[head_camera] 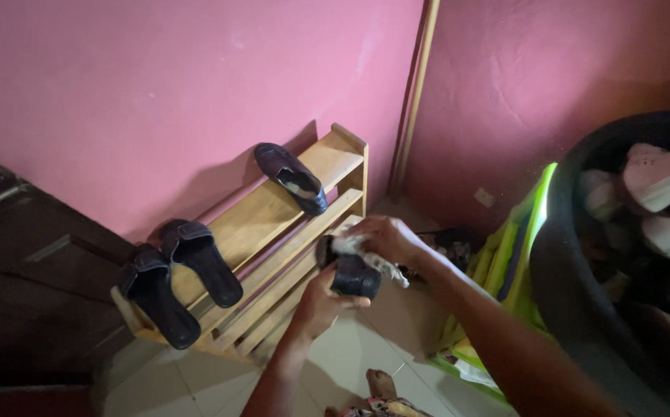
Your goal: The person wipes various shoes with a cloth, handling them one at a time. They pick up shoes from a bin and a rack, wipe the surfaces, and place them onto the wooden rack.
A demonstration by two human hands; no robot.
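- The pink wall [157, 85] fills the upper half of the view and meets a second pink wall at a corner, where a thin pale strip [416, 93] runs down it.
- A dark wooden door or cabinet [26, 270] takes up the left edge, in shadow.
- A big black tub [574, 293] stands at the right, holding white and pale footwear [663, 181] heaped inside it.
- A wooden shoe rack [273, 232] of light slats stands tilted against the wall, between the dark door and the corner.
- A yellow-green bag [516, 247] with a dark stripe is squeezed between the tub and the rack, on the pale tiled floor [173, 378].
- Two dark slides [177, 282] lie side by side across the rack's left end, soles up the slope, toes hanging over the front edge.
- One dark flat shoe [292, 177] lies alone on the top shelf near the rack's right end, well apart from the slides.
- The left hand [323, 301] comes up from below and is closed around a black shoe [354, 274], fingers under it and thumb across its front; the shoe is held in the air just in front of the rack's lower slats.
- The right hand [385, 239] reaches in from the right, fingers curled tight on a whitish rag [350, 245] that is pressed onto the top of the black shoe.
- A bare foot [381, 382] shows at the bottom edge, beside a scrap of patterned cloth [385, 407].
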